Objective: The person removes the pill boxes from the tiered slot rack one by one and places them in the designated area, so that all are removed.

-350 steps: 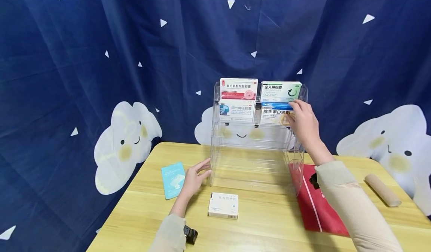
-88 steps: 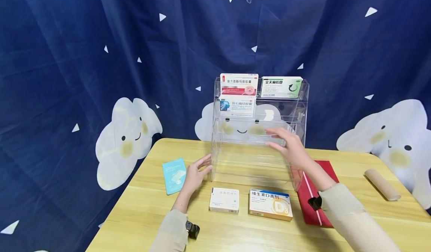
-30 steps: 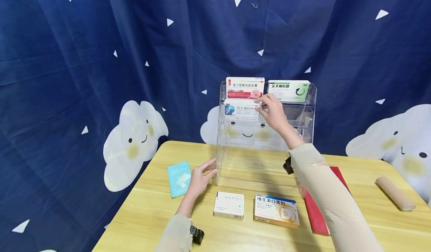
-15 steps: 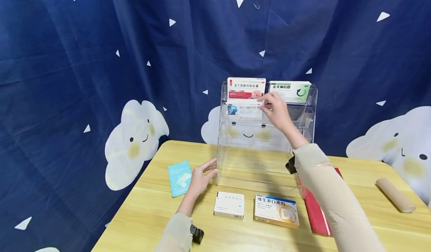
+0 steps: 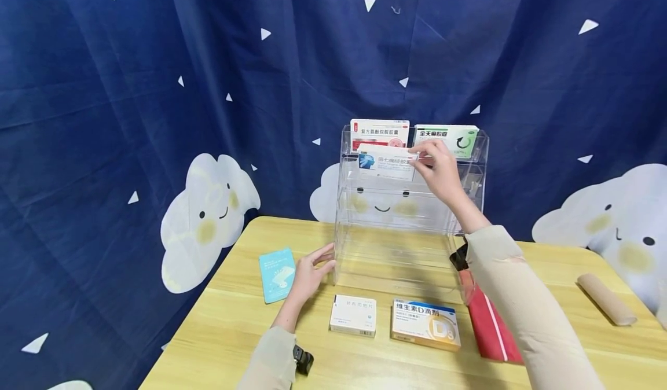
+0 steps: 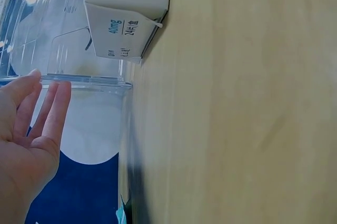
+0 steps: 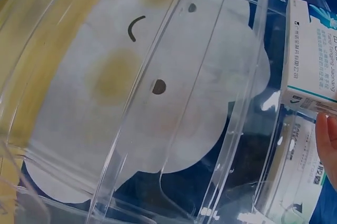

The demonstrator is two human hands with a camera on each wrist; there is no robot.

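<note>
My right hand (image 5: 440, 169) pinches the right end of a white medicine box (image 5: 385, 163) with a blue head picture, in front of the clear acrylic rack (image 5: 341, 228). In the right wrist view this medicine box (image 6: 124, 18) is not the one shown; the held one appears at the right edge, fingertips under its end. My left hand (image 5: 306, 277) touches the rack's left side panel low down, fingers extended. On the rack's top tier stand a red-and-white medicine box (image 5: 376, 129) and a green-and-white medicine box (image 5: 458, 141).
On the table before the rack lie a small white medicine box (image 5: 353, 315) and a vitamin D box (image 5: 424, 323). A light-blue packet (image 5: 277, 275) lies left, a red pouch (image 5: 492, 326) and a cardboard tube (image 5: 607, 299) right. A blue curtain (image 5: 292, 60) hangs behind.
The vitamin D box went from the rack to the table. Since half a second ago, my right hand has drawn the blue-picture medicine box up and rightward. My left hand stays at the rack.
</note>
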